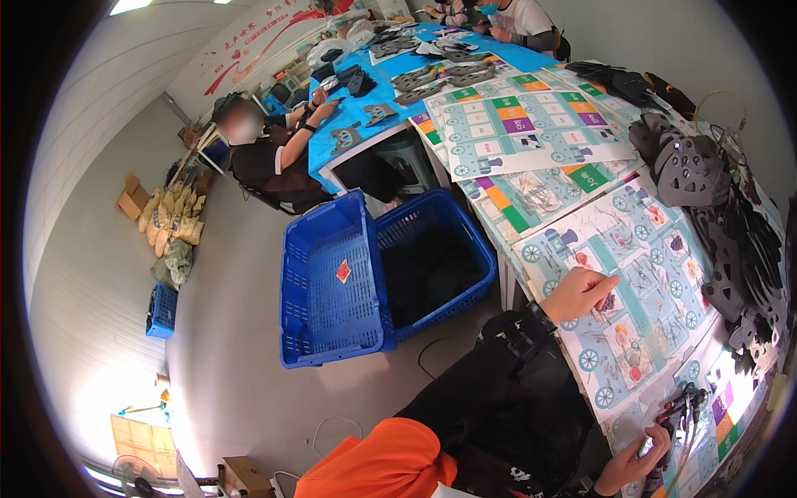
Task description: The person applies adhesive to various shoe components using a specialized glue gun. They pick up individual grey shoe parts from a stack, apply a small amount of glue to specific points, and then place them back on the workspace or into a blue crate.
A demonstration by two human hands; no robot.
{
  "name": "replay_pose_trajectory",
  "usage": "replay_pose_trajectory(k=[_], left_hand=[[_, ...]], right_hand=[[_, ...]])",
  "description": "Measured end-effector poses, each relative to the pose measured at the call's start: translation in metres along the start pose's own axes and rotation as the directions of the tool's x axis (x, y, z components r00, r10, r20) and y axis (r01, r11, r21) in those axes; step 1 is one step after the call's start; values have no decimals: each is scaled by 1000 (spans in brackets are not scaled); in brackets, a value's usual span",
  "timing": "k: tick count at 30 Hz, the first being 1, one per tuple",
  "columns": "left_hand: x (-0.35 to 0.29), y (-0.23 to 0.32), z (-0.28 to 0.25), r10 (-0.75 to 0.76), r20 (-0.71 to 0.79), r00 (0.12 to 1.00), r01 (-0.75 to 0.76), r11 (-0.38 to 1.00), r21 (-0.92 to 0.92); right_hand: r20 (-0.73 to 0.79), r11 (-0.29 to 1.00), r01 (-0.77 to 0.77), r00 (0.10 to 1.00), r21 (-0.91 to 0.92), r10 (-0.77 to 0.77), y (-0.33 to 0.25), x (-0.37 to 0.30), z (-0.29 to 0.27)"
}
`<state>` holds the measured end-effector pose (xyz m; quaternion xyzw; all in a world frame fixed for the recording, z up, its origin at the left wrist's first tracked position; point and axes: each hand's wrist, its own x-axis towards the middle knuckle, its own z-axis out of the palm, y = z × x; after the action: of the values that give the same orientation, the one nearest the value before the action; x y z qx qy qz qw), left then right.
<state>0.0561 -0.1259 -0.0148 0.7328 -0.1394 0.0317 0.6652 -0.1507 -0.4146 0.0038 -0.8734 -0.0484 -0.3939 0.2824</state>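
Note:
My left hand [581, 295] rests over a printed sheet [610, 228] with wheel and fruit pictures on the table. Its fingers are curled together, and anything inside them is hidden. My right hand [641, 461], nearer the front edge, is closed around a small shiny piece that I cannot make out. Beside it lies a dark tool with reddish parts and a thin cord [687, 405]. Along the table's far right side are dark grey pieces with cut-out holes [691, 170] and a pile of black strips [754, 249].
Left of the table stand two blue plastic baskets [332, 286], one tilted against the other, which holds black material. A seated person [266, 158] works at a blue-covered table [390, 79] with more grey pieces. Other people sit at its far end. A cable [332, 419] lies on the floor.

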Motion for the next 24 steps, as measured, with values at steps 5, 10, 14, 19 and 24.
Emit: replay_pose_trajectory(k=[5,10,14,19,24], left_hand=[[-1,0,-1,8,7,1000,-9,1000,13],[-1,1,-1,-1,5,1000,1,1000,2],[0,1,0,1,6,1000,-1,1000,-5],[1,1,1,0,-7,1000,0,1000,0],[-2,-2,-1,-8,-57,998,7,1000,-5]], right_hand=[[13,1000,-29,999,8,29,-3,-1,0],[27,999,-33,999,-4,33,-4,-1,-1],[36,1000,-27,999,-13,27,-4,0,-2],[42,999,-51,998,13,50,-2,0,-1],[69,1000,-30,997,8,29,-8,-1,-2]])
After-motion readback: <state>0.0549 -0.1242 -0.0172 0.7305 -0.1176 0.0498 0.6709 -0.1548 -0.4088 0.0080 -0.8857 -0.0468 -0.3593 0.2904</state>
